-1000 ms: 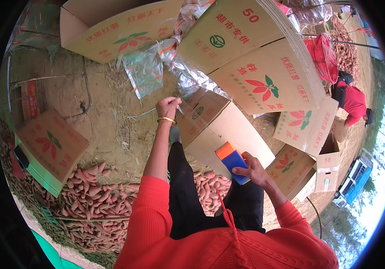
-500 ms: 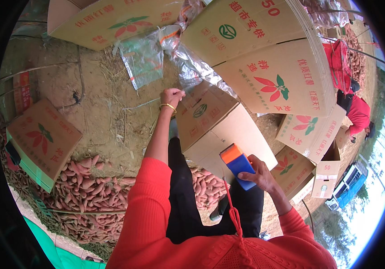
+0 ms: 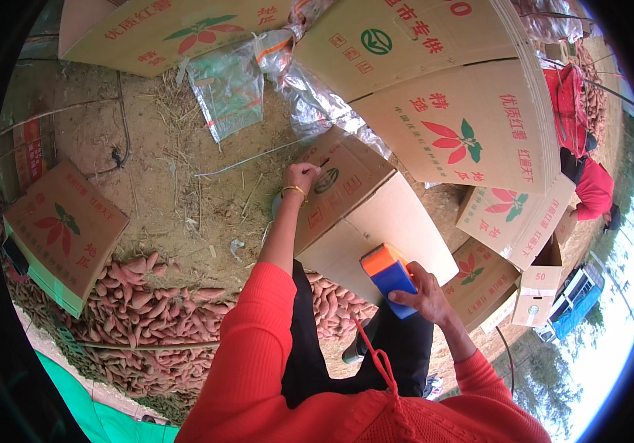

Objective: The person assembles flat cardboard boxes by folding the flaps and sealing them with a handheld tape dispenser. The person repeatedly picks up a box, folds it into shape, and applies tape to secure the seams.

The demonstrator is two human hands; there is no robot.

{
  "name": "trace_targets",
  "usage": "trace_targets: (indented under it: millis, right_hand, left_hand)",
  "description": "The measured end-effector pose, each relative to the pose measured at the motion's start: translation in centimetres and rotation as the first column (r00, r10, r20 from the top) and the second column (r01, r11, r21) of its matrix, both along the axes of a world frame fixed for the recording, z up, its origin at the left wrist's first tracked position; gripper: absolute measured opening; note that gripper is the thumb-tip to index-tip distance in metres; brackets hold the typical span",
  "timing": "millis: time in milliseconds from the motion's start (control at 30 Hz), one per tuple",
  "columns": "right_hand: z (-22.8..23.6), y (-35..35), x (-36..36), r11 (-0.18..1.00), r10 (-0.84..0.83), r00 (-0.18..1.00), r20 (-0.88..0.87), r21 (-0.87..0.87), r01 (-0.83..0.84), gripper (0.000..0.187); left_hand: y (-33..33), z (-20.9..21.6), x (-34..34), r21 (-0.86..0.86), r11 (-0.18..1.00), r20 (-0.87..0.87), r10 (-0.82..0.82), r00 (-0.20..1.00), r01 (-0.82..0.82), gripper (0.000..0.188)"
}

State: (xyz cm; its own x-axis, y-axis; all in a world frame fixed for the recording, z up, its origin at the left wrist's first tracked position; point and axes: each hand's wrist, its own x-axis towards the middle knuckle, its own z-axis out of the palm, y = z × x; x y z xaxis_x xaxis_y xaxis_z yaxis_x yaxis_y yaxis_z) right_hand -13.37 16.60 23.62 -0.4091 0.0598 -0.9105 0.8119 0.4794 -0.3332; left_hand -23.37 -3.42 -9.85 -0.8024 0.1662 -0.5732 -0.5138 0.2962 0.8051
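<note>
A cardboard carton [image 3: 405, 214] stands in front of my legs, its plain flap face towards me and its printed side to the left. My left hand [image 3: 302, 178] is closed beside that printed side, near a dark hand slot; its fingers are curled, and whatever may be in them is hidden. In my right hand [image 3: 426, 294] is a block-shaped blue and orange tape dispenser [image 3: 392, 279], gripped by its blue part. Its orange end lies over the lower part of the plain face; whether they touch I cannot tell.
Flat stacked cartons [image 3: 464, 118] lean at the far right of the box, with other boxes [image 3: 509, 214] beyond. Clear plastic film [image 3: 228, 96] lies on the dirt. Sweet potatoes [image 3: 154, 310] are heaped at left. A person in red [image 3: 594, 190] bends at far right.
My left hand has moved down and right, closer to the carton's printed side. The tape dispenser in my right hand has shifted slightly downward over the plain face.
</note>
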Motion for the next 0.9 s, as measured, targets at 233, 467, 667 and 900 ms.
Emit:
trace_targets:
  millis: [233,467,667,900]
  right_hand:
    - [-0.4,0.1,0.6,1.0,-0.006,1.0,-0.023,0.0,0.006,0.051]
    - [-0.6,0.3,0.6,0.996,0.084,0.996,0.019,0.028,-0.084,0.052]
    - [-1.1,0.2,1.3,0.999,0.013,1.0,-0.024,0.032,-0.013,0.053]
    - [-0.3,-0.7,1.0,0.996,0.023,1.0,-0.019,0.091,-0.021,0.054]
  left_hand:
    - [2.1,3.2,-0.9,-0.422,0.826,0.153,-0.342,0.927,0.374,0.049]
    - [1.0,0.7,-0.2,-0.611,0.43,0.262,-0.682,0.683,0.664,0.069]
    - [1.2,5.1,3.1,0.107,0.911,0.124,-0.41,0.904,0.398,0.076]
    - [2.0,15.7,4.4,-0.287,0.873,-0.272,-0.47,0.84,0.395,0.076]
